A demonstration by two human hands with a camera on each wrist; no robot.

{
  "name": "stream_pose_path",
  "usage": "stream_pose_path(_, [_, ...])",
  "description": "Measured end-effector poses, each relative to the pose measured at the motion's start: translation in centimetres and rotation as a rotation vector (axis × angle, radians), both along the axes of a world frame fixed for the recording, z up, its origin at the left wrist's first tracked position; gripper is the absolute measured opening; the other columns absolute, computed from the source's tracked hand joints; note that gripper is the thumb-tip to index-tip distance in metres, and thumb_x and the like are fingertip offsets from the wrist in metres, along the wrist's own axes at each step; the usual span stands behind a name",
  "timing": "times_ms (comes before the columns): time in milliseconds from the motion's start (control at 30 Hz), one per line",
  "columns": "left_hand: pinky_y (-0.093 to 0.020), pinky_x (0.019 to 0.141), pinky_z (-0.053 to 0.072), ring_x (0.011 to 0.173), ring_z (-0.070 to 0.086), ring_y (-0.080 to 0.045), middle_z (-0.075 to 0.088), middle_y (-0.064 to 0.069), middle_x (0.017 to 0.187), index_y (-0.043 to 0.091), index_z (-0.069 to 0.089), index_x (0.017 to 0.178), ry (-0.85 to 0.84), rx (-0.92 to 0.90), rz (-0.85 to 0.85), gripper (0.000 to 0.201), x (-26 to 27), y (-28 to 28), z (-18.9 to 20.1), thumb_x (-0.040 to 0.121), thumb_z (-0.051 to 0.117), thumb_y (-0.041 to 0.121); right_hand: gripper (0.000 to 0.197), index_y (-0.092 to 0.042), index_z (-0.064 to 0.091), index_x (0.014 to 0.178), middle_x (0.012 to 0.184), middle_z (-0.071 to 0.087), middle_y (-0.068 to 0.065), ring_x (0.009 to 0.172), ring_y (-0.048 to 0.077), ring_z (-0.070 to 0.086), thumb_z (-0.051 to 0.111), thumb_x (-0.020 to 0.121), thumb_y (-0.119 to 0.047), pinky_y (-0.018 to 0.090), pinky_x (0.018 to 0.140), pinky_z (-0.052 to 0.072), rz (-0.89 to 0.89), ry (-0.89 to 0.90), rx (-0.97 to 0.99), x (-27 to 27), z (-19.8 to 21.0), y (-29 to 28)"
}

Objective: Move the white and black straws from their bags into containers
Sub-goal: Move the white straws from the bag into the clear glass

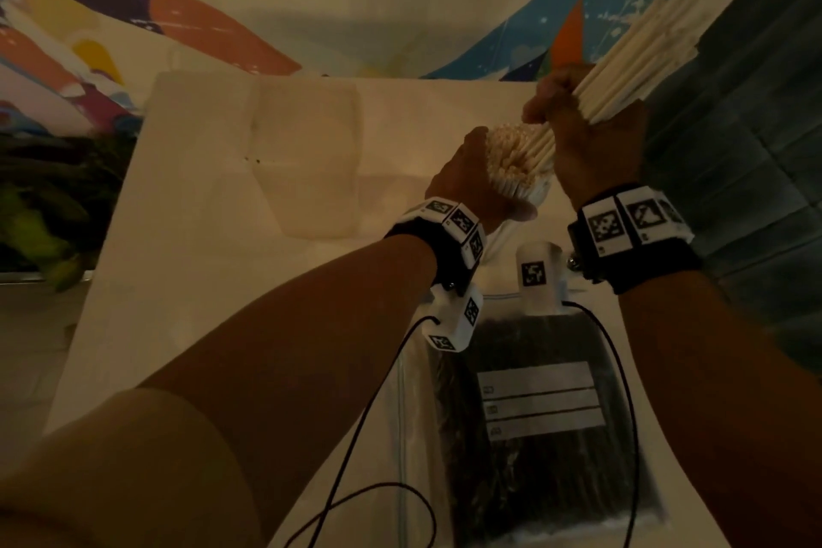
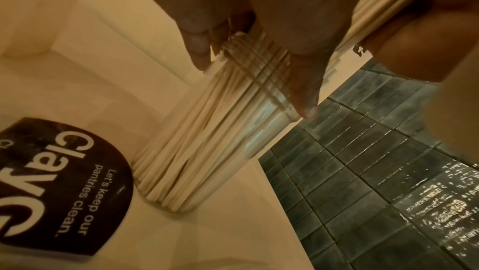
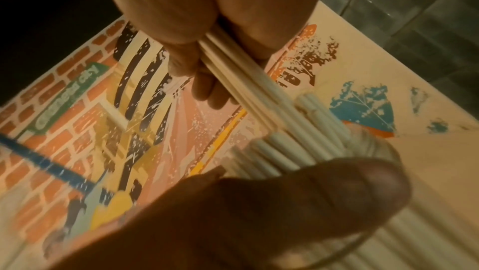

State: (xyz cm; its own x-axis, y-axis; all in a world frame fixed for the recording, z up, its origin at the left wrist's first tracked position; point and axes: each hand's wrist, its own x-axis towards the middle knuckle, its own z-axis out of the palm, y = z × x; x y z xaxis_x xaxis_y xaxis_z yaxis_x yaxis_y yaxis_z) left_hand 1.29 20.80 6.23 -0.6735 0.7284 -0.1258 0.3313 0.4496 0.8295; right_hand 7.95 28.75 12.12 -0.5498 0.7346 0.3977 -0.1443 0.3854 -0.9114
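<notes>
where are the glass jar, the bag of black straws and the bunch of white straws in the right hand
glass jar [image 2: 261, 110]: left wrist view, on its clear side wall below the threaded rim.
bag of black straws [image 1: 533, 472]: head view, on the dark straws below the label.
bunch of white straws [image 1: 622, 71]: head view, mid-bundle above the right hand [image 1: 596, 138].

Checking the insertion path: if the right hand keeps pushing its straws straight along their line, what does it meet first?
Probably the white straws already standing in the jar that the left hand holds. The right hand aims its bundle at them; depth is unclear.

Two hands [image 1: 480, 182] [image 1: 591, 133]; one jar [image 2: 233, 122]; one bag [image 1: 533, 414]; straws uncountable.
</notes>
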Motion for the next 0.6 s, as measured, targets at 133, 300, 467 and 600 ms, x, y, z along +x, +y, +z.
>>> stream_pose_path(133, [-0.031,0.092,0.038,0.124,0.046,-0.026,0.041,-0.004,0.142,0.017,0.021,0.142,0.006,-0.011,-0.014,0.109,-0.1,0.1,0.1,0.058,0.087,0.039,0.005,-0.008,0.064,0.081,0.077,0.063,0.016,0.071,0.020,0.064,0.065,0.081,-0.004,0.027,0.071,0.054,0.011,0.070,-0.087,-0.2,0.1,-0.3])
stream_pose_path(300, [-0.027,0.074,0.041,0.106,0.058,-0.022,0.052,0.001,0.124,0.019,0.038,0.125,0.027,0.006,-0.012,0.093,-0.3,0.5,-0.2,0.050,0.089,0.041,0.012,-0.003,0.062,0.079,0.068,0.060,0.013,0.063,0.017,0.061,0.061,0.081,0.008,0.029,0.068,0.053,0.076,0.001,-0.099,-0.3,-0.8,-0.7])
stream_pose_path(467, [-0.032,0.081,0.050,0.103,0.058,-0.021,0.055,-0.002,0.120,0.021,0.044,0.122,0.086,0.017,-0.022,0.086,-0.4,0.8,-0.3,0.051,0.086,0.043,0.012,-0.026,0.068,0.084,0.094,0.070,0.002,0.094,0.022,0.065,0.065,0.083,-0.039,0.040,0.088,0.051,-0.166,-0.372,0.088,-0.3,-3.0,0.2])
stream_pose_path(600, [-0.035,0.072,0.057,0.089,0.062,-0.016,0.061,0.003,0.104,0.027,0.056,0.110,0.144,0.017,-0.006,0.076,-0.5,1.4,-0.9,0.043,0.081,0.049,0.082,-0.016,0.059,0.115,0.114,0.064,0.009,0.106,0.031,0.059,0.042,0.069,-0.082,0.047,0.095,0.046,-0.267,-0.628,0.152,-0.7,-4.3,1.3])
